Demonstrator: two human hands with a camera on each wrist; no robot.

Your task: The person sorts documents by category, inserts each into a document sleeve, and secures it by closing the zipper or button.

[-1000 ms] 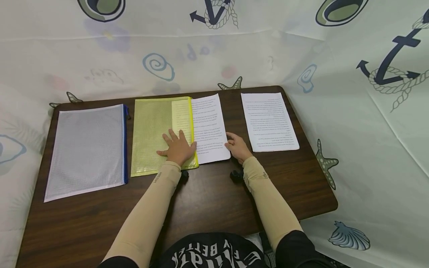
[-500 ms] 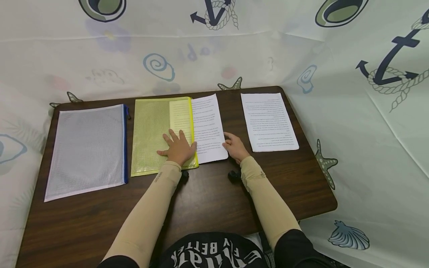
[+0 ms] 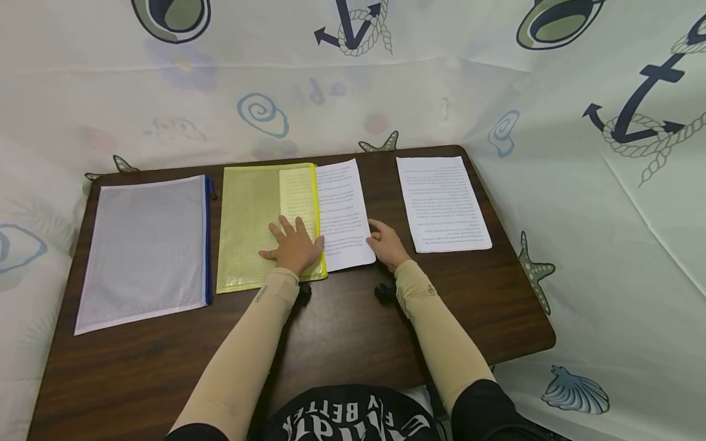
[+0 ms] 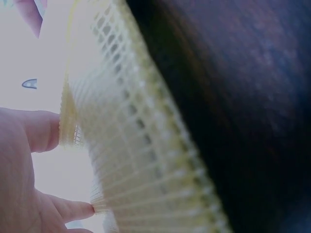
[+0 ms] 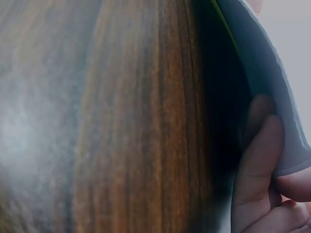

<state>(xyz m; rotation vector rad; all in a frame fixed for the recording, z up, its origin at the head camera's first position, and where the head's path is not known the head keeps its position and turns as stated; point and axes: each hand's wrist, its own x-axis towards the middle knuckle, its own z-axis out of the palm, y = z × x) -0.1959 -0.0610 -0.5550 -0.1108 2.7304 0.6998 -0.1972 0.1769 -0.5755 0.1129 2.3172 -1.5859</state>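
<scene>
A yellow mesh zipper pouch [image 3: 248,226] lies flat in the middle of the table, its yellow edge facing right. Written paper [image 3: 343,214] is partly inside it; the covered strip shows through the mesh, and the rest sticks out to the right. My left hand [image 3: 295,246] rests on the pouch with fingers spread, thumb beside the opening. With my right hand [image 3: 388,245] I pinch the paper's right edge near its lower corner. In the right wrist view, curled fingers [image 5: 260,165] lie under the lifted paper edge [image 5: 286,111]. The left wrist view shows the mesh [image 4: 131,131] close up.
A white mesh pouch [image 3: 146,245] with a blue zipper lies at the left of the dark wooden table [image 3: 342,331]. Another written paper stack [image 3: 445,205] lies at the right. A patterned white curtain [image 3: 419,79] hangs behind the table and along its right side.
The paper has slid slightly left, a little deeper into the yellow pouch, with my right hand moving along with it. My left hand has stayed in place.
</scene>
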